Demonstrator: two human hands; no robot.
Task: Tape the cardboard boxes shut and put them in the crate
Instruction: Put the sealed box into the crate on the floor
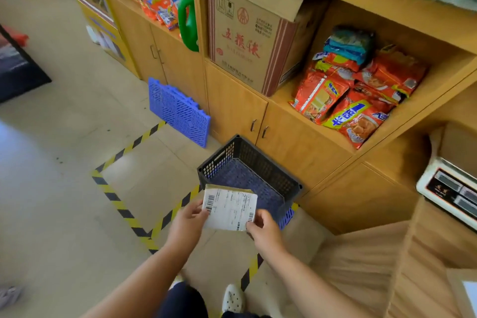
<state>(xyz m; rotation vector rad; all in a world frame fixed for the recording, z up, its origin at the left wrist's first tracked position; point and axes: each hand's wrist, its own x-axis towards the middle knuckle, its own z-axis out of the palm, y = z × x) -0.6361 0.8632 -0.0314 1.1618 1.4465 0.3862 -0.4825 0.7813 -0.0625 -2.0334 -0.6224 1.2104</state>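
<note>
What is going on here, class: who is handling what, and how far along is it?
A person holds a small labelled cardboard box with both hands, left hand at its left edge, right hand at its lower right corner. It hangs at the near side of a dark plastic crate on the floor by wooden cabinets. No box shows inside the crate yet.

The cardboard box (229,208) sits between the left hand (189,219) and the right hand (263,227), pinched at its sides. Just beyond both hands stands the crate (247,162), the cabinet (232,111) behind it. A scale (449,188) lies well right of the right hand; a grid panel (178,111) leans beyond the left.
</note>
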